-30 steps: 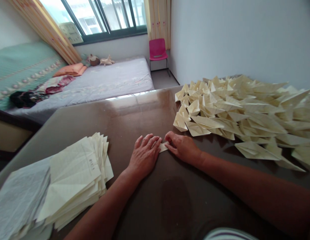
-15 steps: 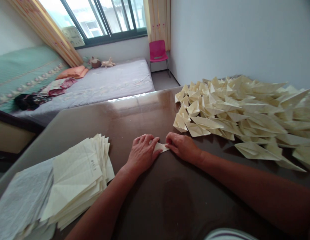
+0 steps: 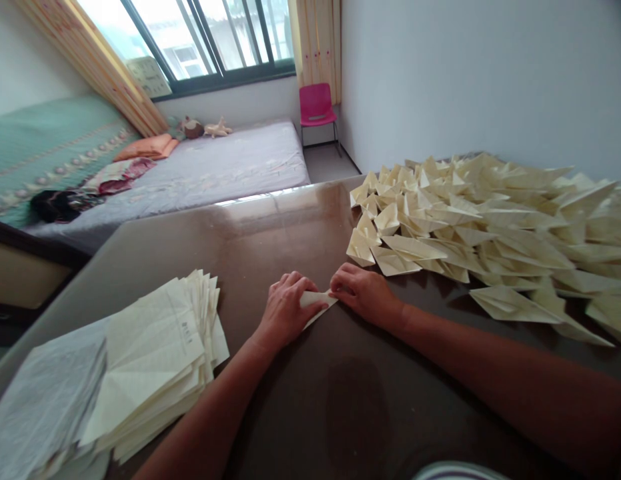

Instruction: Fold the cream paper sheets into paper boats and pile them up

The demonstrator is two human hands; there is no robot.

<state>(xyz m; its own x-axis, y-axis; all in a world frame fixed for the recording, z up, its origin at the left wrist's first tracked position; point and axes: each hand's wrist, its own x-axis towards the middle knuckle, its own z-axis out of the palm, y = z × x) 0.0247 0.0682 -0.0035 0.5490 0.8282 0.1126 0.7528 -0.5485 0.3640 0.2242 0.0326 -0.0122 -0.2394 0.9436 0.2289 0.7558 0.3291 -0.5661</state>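
Between my hands, near the middle of the brown table (image 3: 290, 413), is a small piece of folded cream paper (image 3: 316, 299). My left hand (image 3: 286, 308) grips its left part, thumb towards me and fingers over the far side, which hides much of it. With thumb and curled fingers, my right hand (image 3: 363, 291) pinches the paper's right tip. Just beyond my right hand lies a large heap of folded paper boats (image 3: 490, 227). To the left of my left forearm rests a stack of creased cream sheets (image 3: 150, 353).
A pile of greyish sheets (image 3: 50, 393) lies beside the cream stack at the left. Part of a round, pale-rimmed object (image 3: 457, 472) shows at the bottom edge. Behind the table are a bed (image 3: 240, 160), a pink chair (image 3: 317, 107) and a white wall (image 3: 480, 80).
The left hand has shifted its grip, the thumb now lying across the paper, and more of the folded paper shows. The right hand stays at the paper's right tip.
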